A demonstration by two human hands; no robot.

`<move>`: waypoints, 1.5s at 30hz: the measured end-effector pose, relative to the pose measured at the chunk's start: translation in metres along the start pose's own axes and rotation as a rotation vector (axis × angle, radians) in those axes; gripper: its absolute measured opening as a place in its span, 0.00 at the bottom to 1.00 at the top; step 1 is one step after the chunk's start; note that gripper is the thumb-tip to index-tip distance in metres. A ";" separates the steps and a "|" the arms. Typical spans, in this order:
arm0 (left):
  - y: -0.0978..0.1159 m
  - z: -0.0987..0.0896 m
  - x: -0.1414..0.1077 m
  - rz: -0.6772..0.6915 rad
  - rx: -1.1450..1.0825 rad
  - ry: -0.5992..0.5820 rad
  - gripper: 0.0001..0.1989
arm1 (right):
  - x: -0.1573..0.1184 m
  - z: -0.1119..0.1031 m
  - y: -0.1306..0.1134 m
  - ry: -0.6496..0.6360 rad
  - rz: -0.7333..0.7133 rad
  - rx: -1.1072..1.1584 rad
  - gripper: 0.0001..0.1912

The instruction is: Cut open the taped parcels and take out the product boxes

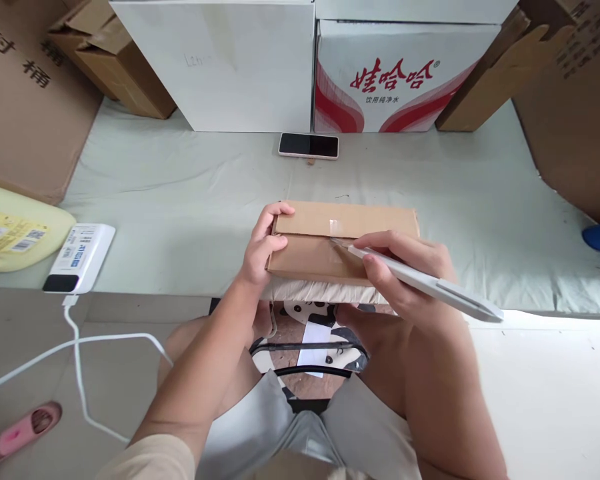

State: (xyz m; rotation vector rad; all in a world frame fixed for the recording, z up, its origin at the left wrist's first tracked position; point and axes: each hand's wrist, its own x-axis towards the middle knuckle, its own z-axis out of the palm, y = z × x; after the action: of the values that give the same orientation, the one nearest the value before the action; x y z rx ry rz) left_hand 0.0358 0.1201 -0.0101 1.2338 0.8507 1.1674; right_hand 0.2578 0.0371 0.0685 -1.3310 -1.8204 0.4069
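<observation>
Gripping a slim white utility knife [430, 283], the right hand [415, 273] touches its blade to the small brown cardboard box [325, 257]. The left hand [267, 243] clasps the box's left end.

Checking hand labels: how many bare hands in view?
2. Left hand grips the left end of the small brown cardboard box; right hand holds a slim white cutter, tip at the box's seam. No others show.

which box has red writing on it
The white box at the back, just right of the faintly marked white one; no other box shows red characters.
</observation>
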 end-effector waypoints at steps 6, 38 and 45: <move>-0.003 -0.003 0.003 0.038 0.023 -0.030 0.23 | -0.007 0.006 0.004 0.272 0.019 0.032 0.09; 0.036 0.026 -0.032 0.594 0.918 -0.018 0.17 | -0.020 0.040 0.074 0.664 0.259 0.202 0.17; 0.037 0.028 -0.032 0.564 0.849 0.064 0.13 | -0.011 0.040 0.067 0.688 0.267 0.320 0.15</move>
State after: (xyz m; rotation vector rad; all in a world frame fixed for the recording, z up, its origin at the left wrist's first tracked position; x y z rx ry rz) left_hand 0.0478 0.0804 0.0276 2.2454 1.1394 1.3277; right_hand 0.2706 0.0612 -0.0057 -1.2806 -0.9732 0.3094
